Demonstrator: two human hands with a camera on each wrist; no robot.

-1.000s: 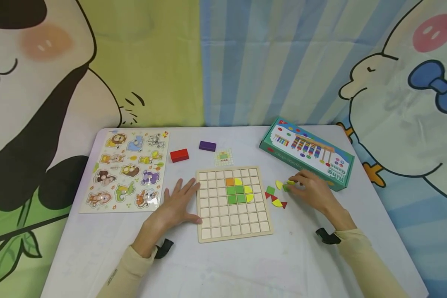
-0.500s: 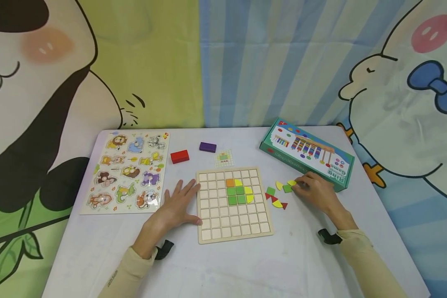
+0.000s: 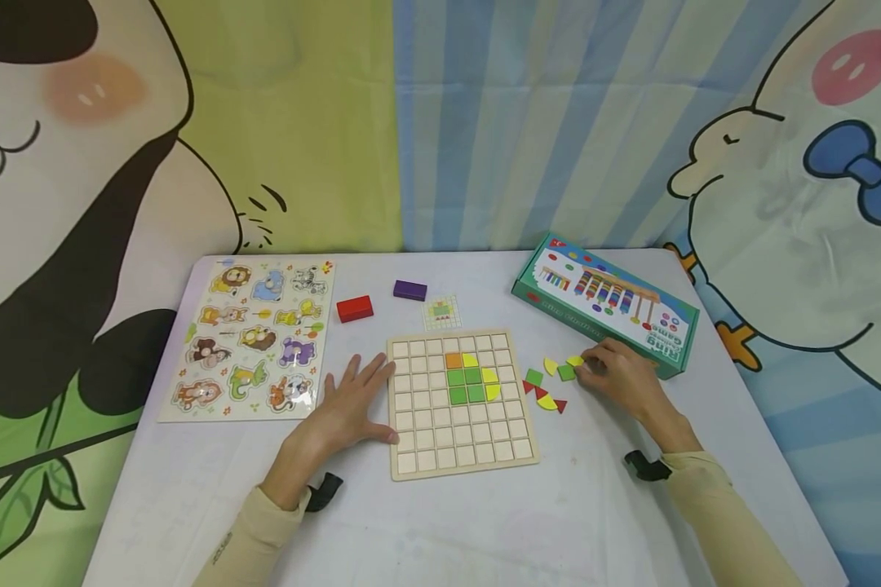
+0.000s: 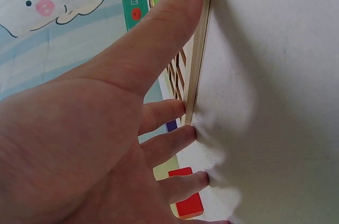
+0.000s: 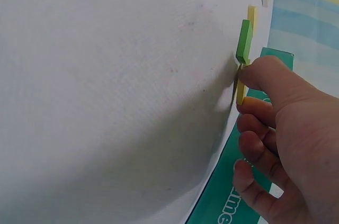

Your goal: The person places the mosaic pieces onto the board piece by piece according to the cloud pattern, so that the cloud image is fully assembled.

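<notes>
A wooden grid board [image 3: 455,444] lies mid-table with an orange, several green and two yellow tiles set in its upper cells. My left hand [image 3: 367,379] lies flat beside it, thumb and fingertips against the board's left edge [image 4: 198,60]. Right of the board lie loose tiles: a green square [image 3: 533,376], a yellow quarter [image 3: 550,365], red triangles [image 3: 534,390] and a yellow semicircle [image 3: 546,401]. My right hand [image 3: 591,367] pinches a small yellow tile [image 5: 241,92] between thumb and forefinger, still on the table. Another green square [image 5: 244,41] touches that tile.
An animal peg puzzle [image 3: 250,338] lies at the left. A red block [image 3: 354,307], a purple block [image 3: 409,289] and a small pattern card [image 3: 441,311] sit behind the board. A green game box [image 3: 605,302] lies just behind my right hand.
My right hand has drawn slightly to the right, uncovering the green square and the yellow tile at its fingertips. The left hand has not moved.
</notes>
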